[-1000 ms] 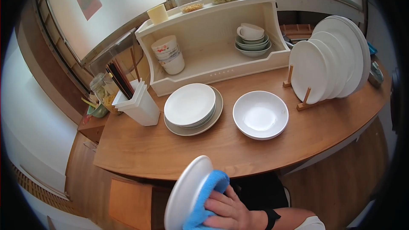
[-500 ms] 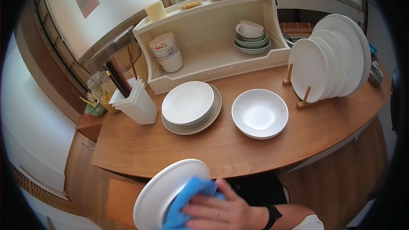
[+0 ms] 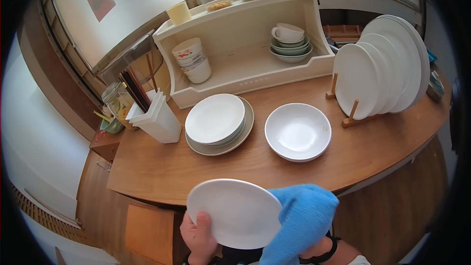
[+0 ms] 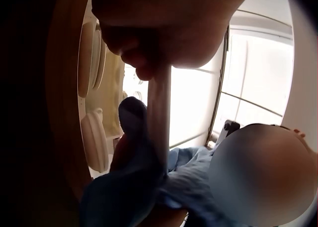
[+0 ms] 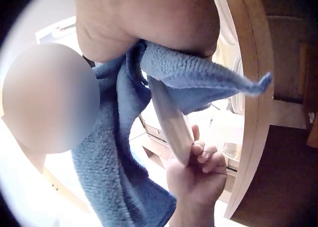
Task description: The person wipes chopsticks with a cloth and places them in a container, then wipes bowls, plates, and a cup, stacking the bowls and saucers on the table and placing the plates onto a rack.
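A white plate (image 3: 234, 213) is held up in front of the table's near edge in the head view. My left hand (image 3: 198, 238) grips its left rim, thumb on the face. On the right rim hangs a blue cloth (image 3: 304, 216), and my right hand (image 3: 316, 249), mostly hidden behind it, pinches the rim through the cloth. Seen edge-on in the right wrist view, the plate (image 5: 171, 122) runs from the cloth (image 5: 124, 152) under my right hand (image 5: 149, 20) to my left hand (image 5: 196, 180). The left wrist view shows my left hand (image 4: 169, 25) at the plate's upper end.
Stacked plates (image 3: 216, 119) and a white bowl (image 3: 298, 132) stand on the table (image 3: 147, 172). A wooden rack at the right holds several plates (image 3: 357, 81). Behind stands a cream shelf (image 3: 245, 64) with cups and bowls; a chopstick holder (image 3: 158, 120) is at the left.
The plate has swung rightward and turned, its flat face now towards the head view. My left hand has come into view on its left rim; the cloth and right hand have moved to its right side.
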The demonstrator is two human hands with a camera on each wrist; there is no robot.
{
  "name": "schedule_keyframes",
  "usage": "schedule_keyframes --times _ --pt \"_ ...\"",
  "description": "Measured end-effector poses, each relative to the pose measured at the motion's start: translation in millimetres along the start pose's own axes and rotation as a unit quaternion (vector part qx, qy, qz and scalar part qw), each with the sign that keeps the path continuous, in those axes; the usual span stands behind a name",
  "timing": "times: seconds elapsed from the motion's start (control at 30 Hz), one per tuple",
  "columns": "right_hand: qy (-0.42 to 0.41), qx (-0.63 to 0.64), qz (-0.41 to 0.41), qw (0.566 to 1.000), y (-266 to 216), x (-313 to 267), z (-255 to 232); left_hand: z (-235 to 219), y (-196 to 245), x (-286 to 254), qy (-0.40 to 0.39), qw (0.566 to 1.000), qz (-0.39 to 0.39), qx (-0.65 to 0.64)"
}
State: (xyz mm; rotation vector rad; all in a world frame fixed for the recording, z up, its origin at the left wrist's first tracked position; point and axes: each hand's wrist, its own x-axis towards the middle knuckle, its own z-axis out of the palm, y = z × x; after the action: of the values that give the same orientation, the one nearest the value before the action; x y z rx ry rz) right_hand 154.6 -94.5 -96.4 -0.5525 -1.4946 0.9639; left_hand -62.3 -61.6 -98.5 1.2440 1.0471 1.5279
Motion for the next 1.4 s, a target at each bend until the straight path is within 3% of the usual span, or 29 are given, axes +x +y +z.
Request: schedule_keyframes --times 0.03,0.1,0.17,0.2,0.27,0.3,0.37,0.4,0.47,0.6,0.67,0.7,0.73,0.77,0.83,0.93,1.0,1.07,1.17,1.4 --pt "0.023 -0.05 0.006 0.998 -2.6 0.0 -0.6 -0.1 -3.3 -2.8 -0.007 0.996 0.025 0.079" --pt "0.066 -0.15 0.026 0.986 -7.6 0.2 -1.9 0.3 -2.2 -9.9 -0.018 0.992 0.055 0.112" --pt "0.131 -0.037 0.073 0.988 4.1 -5.0 -1.5 -9.2 -8.1 -12.9 -0.058 0.995 0.057 0.066" --pt "0.132 -0.038 0.073 0.988 2.1 -6.2 -1.8 -13.5 -2.3 -13.3 -0.059 0.995 0.056 0.065" --pt "0.123 -0.055 0.037 0.99 -6.6 -6.0 -0.7 -21.5 14.4 -17.9 -0.169 0.982 -0.08 0.038" --pt "0.117 -0.063 0.019 0.991 -10.4 -5.6 -0.1 -21.6 11.2 -21.1 -0.168 0.982 -0.08 0.039" --pt "0.11 -0.084 0.0 0.99 -12.9 -12.3 4.9 -14.7 4.0 -27.7 -0.052 0.997 0.024 0.045" --pt "0.109 -0.082 0.001 0.991 -11.5 -18.1 9.4 -8.3 3.6 -28.0 -0.054 0.997 0.025 0.045" --pt "0.105 -0.046 0.013 0.993 -12.6 -28.0 17.6 7.1 5.4 -21.7 0.038 0.995 0.083 0.049" --pt "0.007 0.051 0.023 0.998 -20.2 -12.0 -1.0 27.3 9.4 5.1 -0.034 0.991 0.125 0.022" --pt "-0.063 0.071 0.022 0.995 -12.8 -8.9 -18.8 47.6 21.3 30.3 -0.011 0.996 0.066 -0.066" --pt "-0.074 0.085 0.046 0.993 -8.8 -12.1 -27.5 50.5 25.4 43.6 -0.011 0.995 0.068 -0.067" --pt "0.099 0.257 0.245 0.93 -2.7 -36.5 -15.0 48.8 28.2 59.2 -0.078 0.995 0.027 -0.061" --pt "0.102 0.144 0.29 0.941 -0.7 -49.0 -23.3 51.3 29.9 72.3 -0.143 0.988 -0.013 -0.055" --pt "0.078 -0.078 0.388 0.915 3.4 -74.2 -39.8 70.9 28.7 92.3 -0.18 0.982 -0.032 -0.044" --pt "0.269 -0.065 0.213 0.937 11.7 -82.4 -51.3 103.3 42.1 111.2 -0.247 0.963 -0.095 0.046" --pt "0.387 -0.05 0.088 0.916 18.8 -87.4 -55.5 122.0 36.2 120.6 -0.249 0.962 -0.094 0.061" --pt "0.434 -0.045 0.022 0.899 30.2 -92.3 -60.7 131.1 30.0 130.0 -0.281 0.951 -0.109 0.075" --pt "0.435 -0.135 -0.01 0.89 43.3 -103.8 -64.1 137.7 17.2 137.7 -0.283 0.946 -0.121 0.101" --pt "0.291 -0.188 0.009 0.938 14.1 -89.9 -66.9 146.3 11.6 132.7 -0.274 0.944 -0.127 0.134"
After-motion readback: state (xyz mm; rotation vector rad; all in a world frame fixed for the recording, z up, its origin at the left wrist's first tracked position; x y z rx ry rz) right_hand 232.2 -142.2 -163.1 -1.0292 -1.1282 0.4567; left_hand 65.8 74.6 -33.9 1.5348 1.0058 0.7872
